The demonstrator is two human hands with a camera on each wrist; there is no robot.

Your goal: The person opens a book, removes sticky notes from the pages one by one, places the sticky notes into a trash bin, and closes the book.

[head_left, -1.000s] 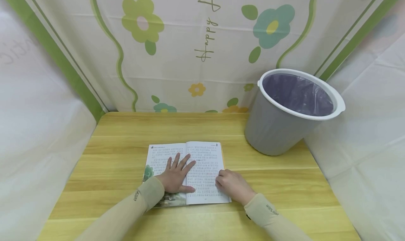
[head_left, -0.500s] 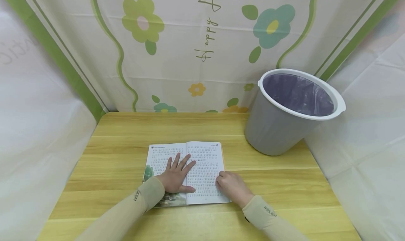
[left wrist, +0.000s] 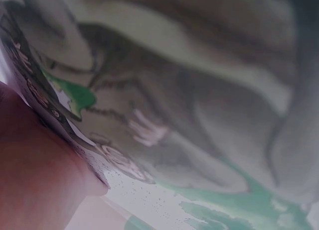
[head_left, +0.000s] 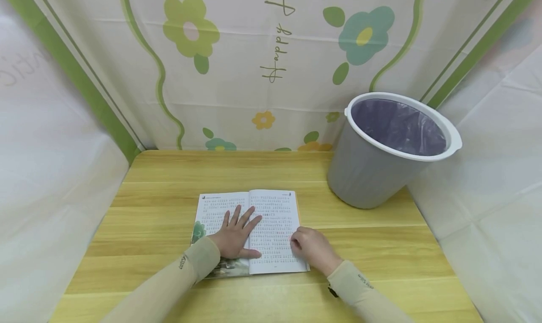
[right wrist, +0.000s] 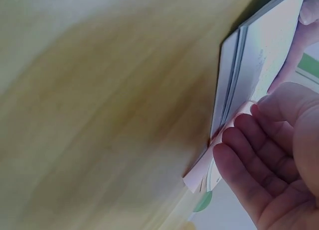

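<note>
An open book (head_left: 275, 205) with printed pages lies on the wooden table. My left hand (head_left: 234, 240) rests flat across its inner margin, fingers spread. In the left wrist view an illustrated part of the book (left wrist: 164, 105) fills the picture, blurred, and a piece of my left hand (left wrist: 45, 170) shows at the lower left. My right hand (head_left: 315, 248) is at the right page's outer edge, fingers curled. Seen from the right wrist, the thumb and index finger of my right hand (right wrist: 274, 150) pinch the page edge (right wrist: 244, 109), with the other fingers lined up along it.
A grey waste bin (head_left: 364, 172) with a white rim and a dark liner stands at the table's back right. The wooden table (head_left: 161, 172) ends against a flower-printed cloth (head_left: 262, 87); pale cloth also hangs on both sides.
My right hand has shifted slightly at the page edge, its fingers turning a little toward the right. The left hand and the book stay where they were.
</note>
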